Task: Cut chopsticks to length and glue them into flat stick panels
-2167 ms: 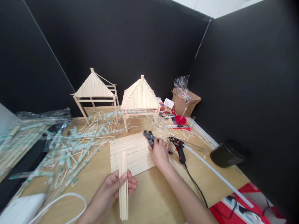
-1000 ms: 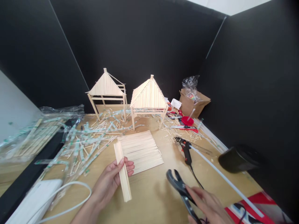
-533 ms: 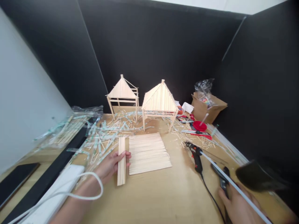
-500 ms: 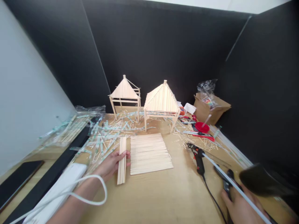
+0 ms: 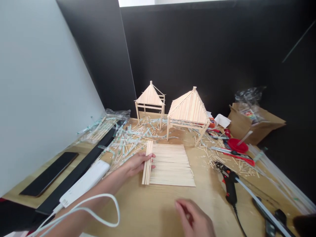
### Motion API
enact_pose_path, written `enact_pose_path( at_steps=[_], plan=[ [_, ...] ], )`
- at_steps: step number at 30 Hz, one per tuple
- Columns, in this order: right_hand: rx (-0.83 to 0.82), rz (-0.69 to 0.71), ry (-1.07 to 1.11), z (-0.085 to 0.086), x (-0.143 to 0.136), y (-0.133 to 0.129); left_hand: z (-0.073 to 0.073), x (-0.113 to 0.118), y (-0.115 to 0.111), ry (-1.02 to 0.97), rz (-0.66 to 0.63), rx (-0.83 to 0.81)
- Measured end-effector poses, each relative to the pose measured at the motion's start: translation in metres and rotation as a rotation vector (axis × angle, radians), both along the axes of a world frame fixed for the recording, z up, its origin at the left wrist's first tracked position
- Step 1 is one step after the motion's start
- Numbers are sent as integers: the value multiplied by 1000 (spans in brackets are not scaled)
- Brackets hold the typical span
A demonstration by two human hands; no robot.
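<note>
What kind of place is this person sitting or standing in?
It looks like a craft workspace, perhaps for model making: a wooden tabletop framed by dark panels. Two small stick-built houses, a hot glue gun and scattered stick offcuts suggest it.

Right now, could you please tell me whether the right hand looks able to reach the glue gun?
Probably yes: the right hand seems to hold nothing, and the glue gun lies ahead and to its right, with nothing visible standing between them.
</note>
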State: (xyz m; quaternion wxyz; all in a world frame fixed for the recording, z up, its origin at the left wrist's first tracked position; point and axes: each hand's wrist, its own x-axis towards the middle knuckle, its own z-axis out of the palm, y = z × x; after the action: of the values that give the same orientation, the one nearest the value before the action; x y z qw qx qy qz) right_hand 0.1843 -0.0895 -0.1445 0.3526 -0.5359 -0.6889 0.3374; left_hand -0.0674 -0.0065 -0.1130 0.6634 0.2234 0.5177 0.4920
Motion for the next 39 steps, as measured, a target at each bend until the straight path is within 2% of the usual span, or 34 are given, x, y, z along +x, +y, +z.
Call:
enact_pose_path(
  at_steps=[2,5,7,11,17,24,29,34,39],
  plan=[
    [-66,143,66,19,-36,22,-2,4,-3,-12,10,22],
    [-85,193,132,33,-74,53,-5,7,-6,-21,12,53],
    [-93,191,152,31,-92,68,-7,6,-6,-21,9,67],
    [-134,163,180,12,-112,84,-12,3,0,6,3,69],
    [-186,138,136,-8,-117,97,-22,-5,5,200,-50,55],
    [-102,67,-128,-7,-108,106,-28,-31,36,697,-74,74],
    [-54,63,-305,-7,-113,110,-29,-30,62,995,-112,154],
    [-23,78,-415,-9,-117,114,-34,-25,77,1138,-172,236],
    [2,86,-474,-9,-119,114,-36,-32,95,1197,-192,178]
  ],
)
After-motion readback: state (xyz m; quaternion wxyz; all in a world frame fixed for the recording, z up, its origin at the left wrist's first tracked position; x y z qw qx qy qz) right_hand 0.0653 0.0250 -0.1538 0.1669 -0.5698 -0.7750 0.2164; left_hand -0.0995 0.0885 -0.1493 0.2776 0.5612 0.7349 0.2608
